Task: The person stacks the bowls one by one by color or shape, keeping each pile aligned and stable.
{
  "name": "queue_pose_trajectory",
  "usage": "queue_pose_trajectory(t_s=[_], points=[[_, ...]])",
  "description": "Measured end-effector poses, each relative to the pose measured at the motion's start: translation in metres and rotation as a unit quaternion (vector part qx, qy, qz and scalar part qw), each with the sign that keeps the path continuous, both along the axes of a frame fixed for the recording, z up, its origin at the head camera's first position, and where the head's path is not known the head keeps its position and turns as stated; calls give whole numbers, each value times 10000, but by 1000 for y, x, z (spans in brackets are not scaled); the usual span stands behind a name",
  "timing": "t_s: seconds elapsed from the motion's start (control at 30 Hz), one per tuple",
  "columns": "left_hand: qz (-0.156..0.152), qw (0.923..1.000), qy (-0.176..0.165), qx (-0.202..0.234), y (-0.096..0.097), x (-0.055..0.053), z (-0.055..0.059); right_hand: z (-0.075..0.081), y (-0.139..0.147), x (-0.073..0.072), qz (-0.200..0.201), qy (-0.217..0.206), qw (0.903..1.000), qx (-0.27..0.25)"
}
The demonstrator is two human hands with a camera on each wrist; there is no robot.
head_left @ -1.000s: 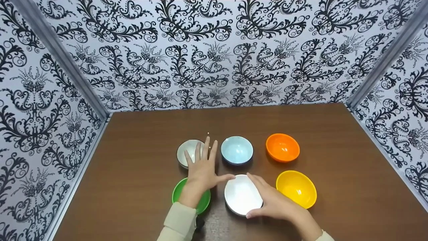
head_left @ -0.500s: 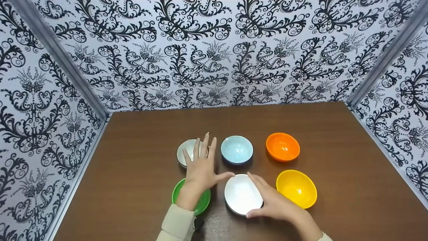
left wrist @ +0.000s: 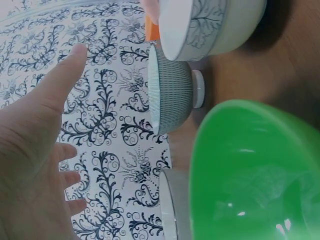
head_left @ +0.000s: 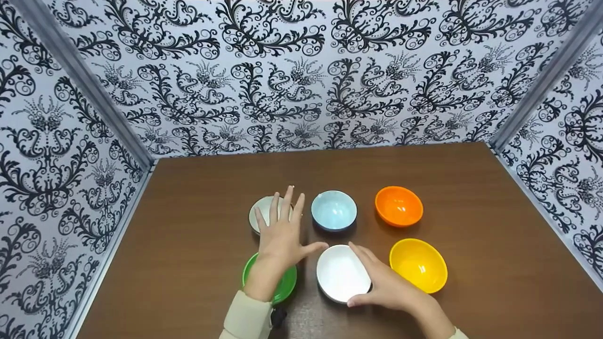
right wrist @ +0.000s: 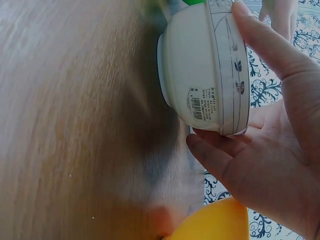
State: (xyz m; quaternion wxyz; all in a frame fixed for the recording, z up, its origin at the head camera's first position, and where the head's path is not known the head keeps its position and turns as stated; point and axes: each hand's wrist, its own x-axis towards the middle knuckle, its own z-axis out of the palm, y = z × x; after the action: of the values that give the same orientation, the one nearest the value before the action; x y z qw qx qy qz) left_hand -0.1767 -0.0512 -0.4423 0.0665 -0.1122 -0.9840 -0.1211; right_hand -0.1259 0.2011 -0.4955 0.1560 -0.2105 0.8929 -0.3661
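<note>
A white bowl (head_left: 341,273) with a leaf pattern outside stands on the brown table. My right hand (head_left: 384,282) grips its right side, thumb and fingers spanning the rim; the right wrist view shows a label on the bowl's wall (right wrist: 200,102). Fingers spread, my left hand (head_left: 282,240) hovers to the left, apart from the white bowl and holding nothing. Below its wrist is a green bowl (head_left: 285,285), partly covered. Its fingertips overlap a greyish-white bowl (head_left: 260,214) in the head view.
A light blue bowl (head_left: 334,212) stands behind the white one. To the right are an orange bowl (head_left: 398,207) and a yellow bowl (head_left: 417,266), the latter close to my right wrist. Patterned walls (head_left: 301,94) enclose the table (head_left: 188,226) at back and sides.
My left hand has drifted slightly left and away from the white bowl, its fingers still spread. The right hand and the bowls keep their places.
</note>
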Motion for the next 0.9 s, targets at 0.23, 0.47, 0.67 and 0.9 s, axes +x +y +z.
queue_pose_trajectory(t_s=[0.23,0.47,0.67,0.9], points=[[-87,9999,128,-75,-3,7,7,-1,1,0,-20,-45,10000,-13],[-40,9998,115,-149,-8,13,8,-1,1,0,-46,-118,9999,-60],[55,9998,187,-41,-12,18,4,-1,1,0,-61,-178,9998,-106],[165,9996,203,108,-18,24,-2,0,0,2,-117,-222,9995,-165]])
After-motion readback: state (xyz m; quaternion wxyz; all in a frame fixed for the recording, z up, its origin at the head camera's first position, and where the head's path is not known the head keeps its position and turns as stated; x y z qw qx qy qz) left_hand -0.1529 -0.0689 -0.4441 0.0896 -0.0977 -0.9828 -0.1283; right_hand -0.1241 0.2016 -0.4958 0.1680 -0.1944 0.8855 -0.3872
